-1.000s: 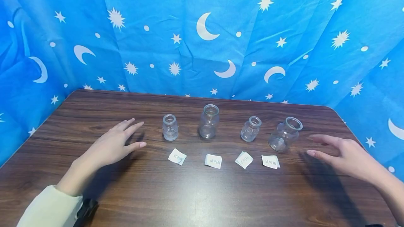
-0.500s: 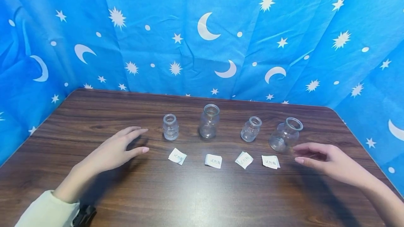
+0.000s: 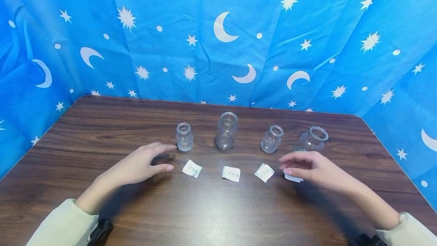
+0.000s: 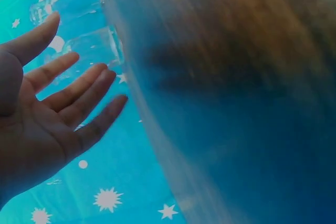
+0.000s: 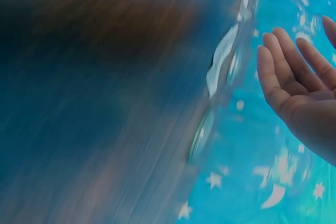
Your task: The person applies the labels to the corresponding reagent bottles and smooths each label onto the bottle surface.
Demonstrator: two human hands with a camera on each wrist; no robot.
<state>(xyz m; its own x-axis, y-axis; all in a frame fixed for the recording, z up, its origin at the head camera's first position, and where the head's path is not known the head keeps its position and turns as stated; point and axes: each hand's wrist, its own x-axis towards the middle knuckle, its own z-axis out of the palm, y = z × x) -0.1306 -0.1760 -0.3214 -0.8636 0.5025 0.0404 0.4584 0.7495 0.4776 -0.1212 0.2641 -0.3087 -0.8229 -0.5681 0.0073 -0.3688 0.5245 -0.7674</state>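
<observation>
Four clear glass jars would be a count, so: several clear glass jars stand in a row in the head view. At the left is a small jar (image 3: 184, 139), beside it a taller jar (image 3: 227, 134), then another small jar (image 3: 271, 141) and a wide jar (image 3: 310, 142). My left hand (image 3: 141, 166) is open, its index fingertip close to the left small jar; contact cannot be told. Loosely bent, my right hand (image 3: 317, 170) is over the rightmost paper stack (image 3: 293, 178) and partly hides it and the wide jar. In the wrist views both left hand (image 4: 58, 114) and right hand (image 5: 299, 87) hold nothing.
In front of the jars lie more small white paper stacks with handwriting: a left stack (image 3: 192, 169), a middle stack (image 3: 231, 174) and a tilted stack (image 3: 264, 172). The dark wooden table (image 3: 211, 212) meets a blue star-and-moon cloth (image 3: 191, 56) behind.
My right hand has moved left from beside the wide jar to above the rightmost paper stack. My left hand has shifted right, closer to the left small jar. Jars and papers stay put.
</observation>
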